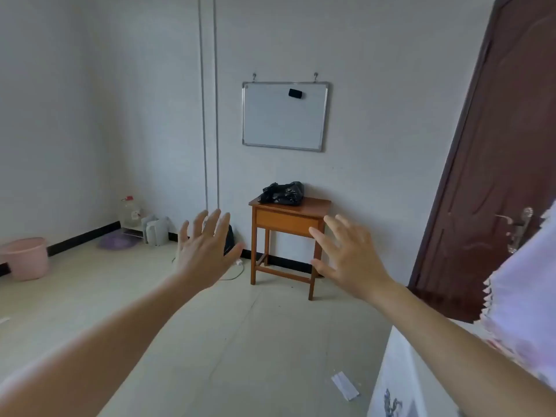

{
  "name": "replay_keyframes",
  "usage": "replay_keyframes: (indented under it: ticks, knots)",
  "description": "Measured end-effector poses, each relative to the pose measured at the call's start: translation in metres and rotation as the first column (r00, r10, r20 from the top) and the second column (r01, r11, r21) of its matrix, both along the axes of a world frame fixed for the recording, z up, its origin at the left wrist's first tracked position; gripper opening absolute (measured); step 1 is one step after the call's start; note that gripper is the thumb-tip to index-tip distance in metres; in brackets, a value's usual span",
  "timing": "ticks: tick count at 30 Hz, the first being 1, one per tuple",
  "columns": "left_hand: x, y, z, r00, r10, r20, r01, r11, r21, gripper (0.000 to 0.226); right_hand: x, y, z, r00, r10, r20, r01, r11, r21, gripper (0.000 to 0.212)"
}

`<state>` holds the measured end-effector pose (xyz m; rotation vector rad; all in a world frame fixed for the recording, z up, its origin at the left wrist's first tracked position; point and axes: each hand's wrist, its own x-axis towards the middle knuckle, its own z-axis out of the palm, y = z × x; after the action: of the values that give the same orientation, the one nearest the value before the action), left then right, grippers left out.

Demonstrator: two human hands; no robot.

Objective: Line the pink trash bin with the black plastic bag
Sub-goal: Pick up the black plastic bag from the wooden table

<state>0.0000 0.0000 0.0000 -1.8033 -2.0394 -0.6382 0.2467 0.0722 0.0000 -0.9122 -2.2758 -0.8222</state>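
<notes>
A crumpled black plastic bag [282,193] lies on top of a small wooden table [316,207] against the far wall. The pink trash bin [26,258] stands on the floor at the far left, by the left wall, upright and with nothing showing inside. Both my arms are stretched forward in mid-air. My left hand [204,251] has its fingers spread and holds nothing. My right hand [349,251] is likewise spread and bare, in front of the table's right side. Neither hand touches the bag or the bin.
A whiteboard [284,115] hangs above the table. A brown door [496,176] stands at the right. A water jug [130,213], white containers [157,231] and a purple basin [117,242] sit in the left corner. A paper scrap [345,385] lies on the tiled floor.
</notes>
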Motion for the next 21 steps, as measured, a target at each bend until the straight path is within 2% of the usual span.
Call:
replay_keyframes:
  ticks: [4, 7, 9, 12, 14, 16, 19, 21]
  knots:
    - [0.011, 0.048, 0.019, 0.999, 0.001, -0.048, 0.0, 0.999, 0.036, 0.065, 0.016, 0.048, 0.013, 0.995, -0.078, -0.058, 0.074, 0.994, -0.076, 0.05]
    - [0.015, 0.071, 0.016, 0.999, -0.016, -0.032, 0.018, 0.998, 0.064, 0.066, 0.016, 0.067, 0.011, 0.995, -0.085, -0.046, 0.083, 0.995, -0.06, 0.051]
    - [0.02, 0.089, 0.013, 1.0, -0.02, -0.004, 0.02, 0.998, 0.058, 0.072, 0.016, 0.09, 0.009, 0.997, -0.067, -0.038, 0.065, 0.997, -0.036, 0.05]
    - [0.019, 0.113, 0.002, 0.997, -0.047, -0.061, 0.049, 0.998, 0.025, 0.089, 0.007, 0.121, 0.001, 0.999, -0.026, -0.04, 0.025, 1.0, -0.019, 0.048]
    - [0.011, 0.129, -0.005, 0.996, -0.039, -0.077, 0.04, 0.999, 0.008, 0.092, -0.003, 0.142, -0.007, 0.999, -0.016, -0.032, 0.016, 1.0, -0.008, 0.047]
    - [0.0, 0.149, -0.007, 0.998, -0.032, -0.06, 0.032, 0.999, -0.006, 0.091, -0.014, 0.161, -0.008, 1.0, -0.019, -0.017, 0.018, 0.999, -0.036, 0.047]
    - [-0.022, 0.18, -0.008, 0.997, 0.0, -0.074, -0.002, 1.0, -0.021, 0.079, -0.029, 0.193, -0.009, 0.993, -0.02, 0.116, 0.024, 0.999, -0.032, 0.047]
    - [-0.04, 0.206, -0.005, 0.996, 0.005, -0.088, -0.005, 1.0, 0.001, 0.076, -0.037, 0.219, 0.005, 0.99, -0.045, 0.136, 0.051, 0.998, -0.043, 0.049]
